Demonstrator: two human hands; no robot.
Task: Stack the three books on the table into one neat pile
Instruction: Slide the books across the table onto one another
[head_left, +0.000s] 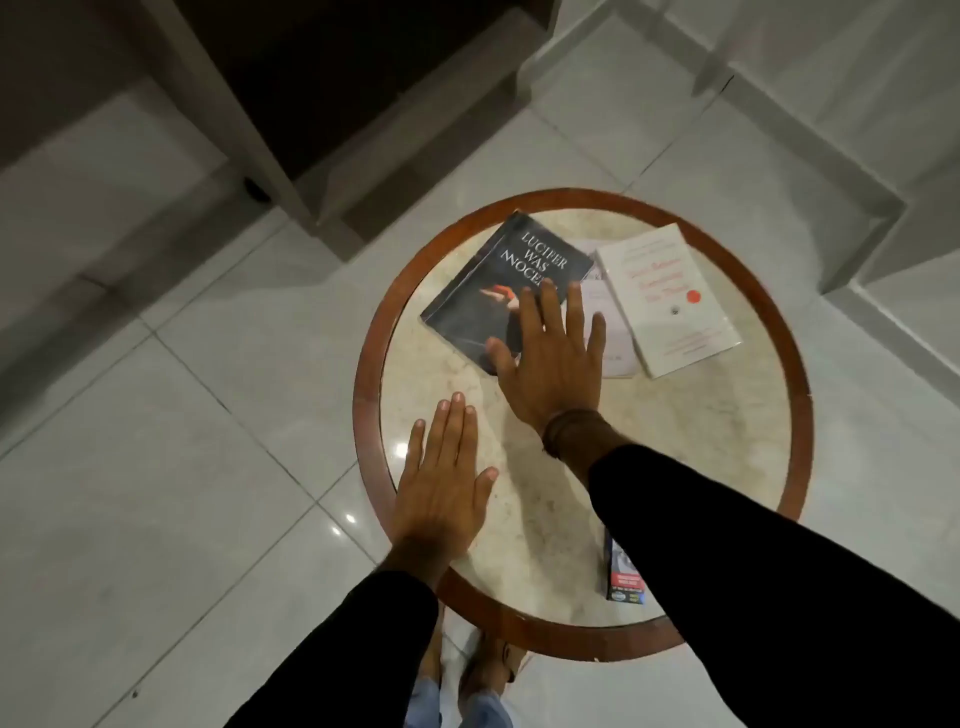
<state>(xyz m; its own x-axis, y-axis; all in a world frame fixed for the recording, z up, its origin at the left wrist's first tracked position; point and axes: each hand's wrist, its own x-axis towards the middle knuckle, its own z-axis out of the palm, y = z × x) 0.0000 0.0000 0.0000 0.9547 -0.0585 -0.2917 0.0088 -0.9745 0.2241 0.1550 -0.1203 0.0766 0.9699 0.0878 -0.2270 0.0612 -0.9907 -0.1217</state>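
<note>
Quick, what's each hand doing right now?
Left hand: open, flat, palm down over the table, holding nothing.
Right hand: open, fingers spread over the dark book, gripping nothing.

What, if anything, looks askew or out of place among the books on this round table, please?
The dark book lies rotated against the white book, both overlapping a pale book between them. A fourth, blue item sits apart near the table edge, mostly hidden under the right sleeve.

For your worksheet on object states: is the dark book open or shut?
Shut: the dark book lies flat, front cover up, title showing.
</note>
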